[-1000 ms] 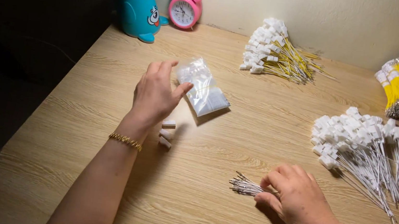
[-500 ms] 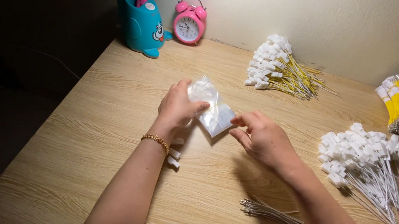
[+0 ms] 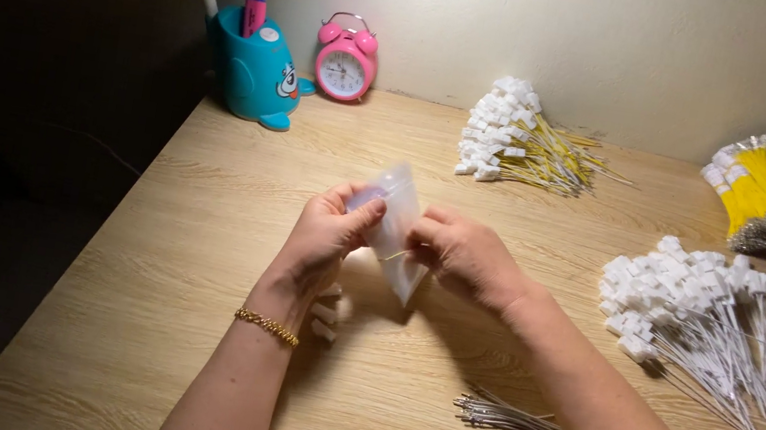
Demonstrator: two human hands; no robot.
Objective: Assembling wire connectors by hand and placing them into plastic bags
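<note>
A small clear floppy plastic bag [image 3: 394, 232] is pinched at its upper edges between left hand [image 3: 324, 237] and right hand [image 3: 463, 254], looks light, slippery, best gripped near the rim.

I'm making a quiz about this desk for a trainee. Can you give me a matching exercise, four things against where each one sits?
Things:
1. clear plastic bag
2. pink alarm clock
3. loose white-tagged wires
4. small wire bundle

Places:
A. on the table under the right forearm
B. at the wall, beside the blue holder
C. between the left hand and right hand
D. right of the hands

Pairs: 1-C, 2-B, 3-D, 4-A
</note>
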